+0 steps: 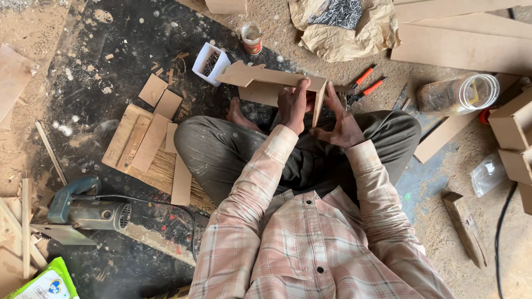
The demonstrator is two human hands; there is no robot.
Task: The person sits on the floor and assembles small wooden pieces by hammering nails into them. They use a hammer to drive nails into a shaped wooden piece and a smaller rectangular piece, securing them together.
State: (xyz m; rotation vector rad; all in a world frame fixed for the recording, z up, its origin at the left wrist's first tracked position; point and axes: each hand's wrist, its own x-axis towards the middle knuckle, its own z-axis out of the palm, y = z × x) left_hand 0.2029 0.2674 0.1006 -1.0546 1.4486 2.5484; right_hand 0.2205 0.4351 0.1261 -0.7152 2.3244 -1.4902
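Seated person joining two fibreboard pieces over their lap.
Left hand (292,105) grips the long board (266,76) at its 12 o'clock; right hand (342,123), fingers spread, steadies the upright piece (318,104) at its 10 o'clock.

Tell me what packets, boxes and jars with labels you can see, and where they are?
Pouch: bottom left corner, green and white, printed front.
Small jar: top middle on the floor, round, red label.
White box: left of the board, open, full of nails.
Clear jar: right side, lying down, no label seen.
Paper wrap: top, crumpled brown, holding nails.
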